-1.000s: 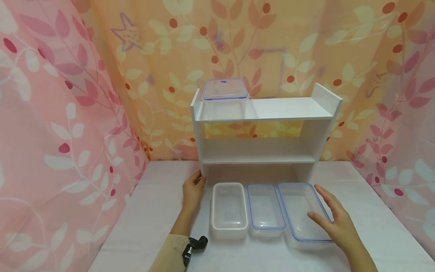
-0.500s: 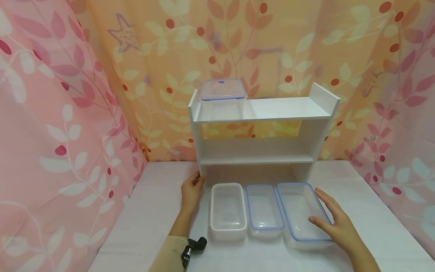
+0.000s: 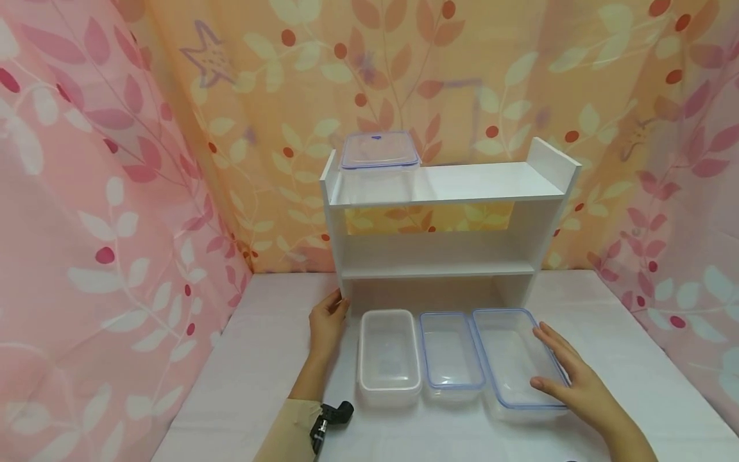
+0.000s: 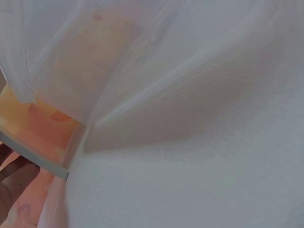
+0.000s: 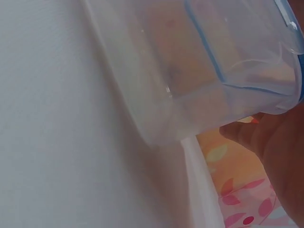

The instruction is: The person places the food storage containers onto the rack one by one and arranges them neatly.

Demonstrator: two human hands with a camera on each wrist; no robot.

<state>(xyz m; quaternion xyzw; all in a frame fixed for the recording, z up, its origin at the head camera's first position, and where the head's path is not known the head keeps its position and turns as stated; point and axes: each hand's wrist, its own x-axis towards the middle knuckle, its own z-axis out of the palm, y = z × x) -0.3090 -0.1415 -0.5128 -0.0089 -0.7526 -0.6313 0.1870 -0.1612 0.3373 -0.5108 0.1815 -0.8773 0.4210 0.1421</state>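
A white two-tier shelf (image 3: 439, 256) stands on the table. At the lower front edge of its left side panel, my left hand (image 3: 327, 324) pinches the board. The left wrist view shows fingers (image 4: 20, 178) against that panel edge (image 4: 45, 162). Three clear plastic food containers sit in a row before the shelf: one with a whitish rim (image 3: 389, 353), a small blue-rimmed one (image 3: 452, 353) and a larger blue-rimmed one (image 3: 514, 359). My right hand (image 3: 577, 382) is spread at the larger container's right side, thumb over its rim; contact is hard to tell.
Another blue-rimmed lidded container (image 3: 379, 154) stands at the left end of the shelf's top board. White cloth covers the table (image 3: 242, 378). Floral curtains (image 3: 115, 192) enclose the left, back and right sides.
My right hand has shifted slightly to the right along the larger container's edge. The left hand stays at the shelf panel, and the containers stay in place.
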